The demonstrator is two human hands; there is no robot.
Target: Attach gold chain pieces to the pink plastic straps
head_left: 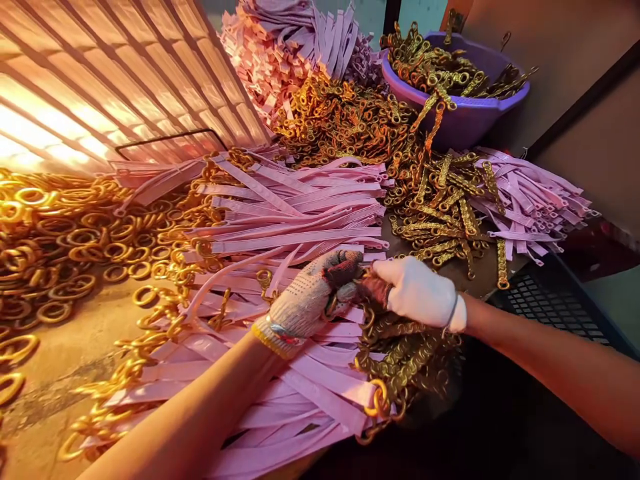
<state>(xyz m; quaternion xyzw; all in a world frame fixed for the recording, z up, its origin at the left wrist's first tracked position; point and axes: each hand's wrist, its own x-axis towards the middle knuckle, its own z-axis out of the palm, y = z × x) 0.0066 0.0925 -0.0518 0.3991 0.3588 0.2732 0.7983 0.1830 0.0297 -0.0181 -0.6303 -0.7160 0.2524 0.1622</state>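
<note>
Straps (300, 239) run left to right beneath your left hand (316, 290), the nearer one. Your right hand (417, 290) sits just beside; both curl inward, but I can't tell what either holds.

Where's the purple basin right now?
In the head view, the purple basin is at the upper right, just right of the heap of gold links and behind the pink strap bundle.
</note>
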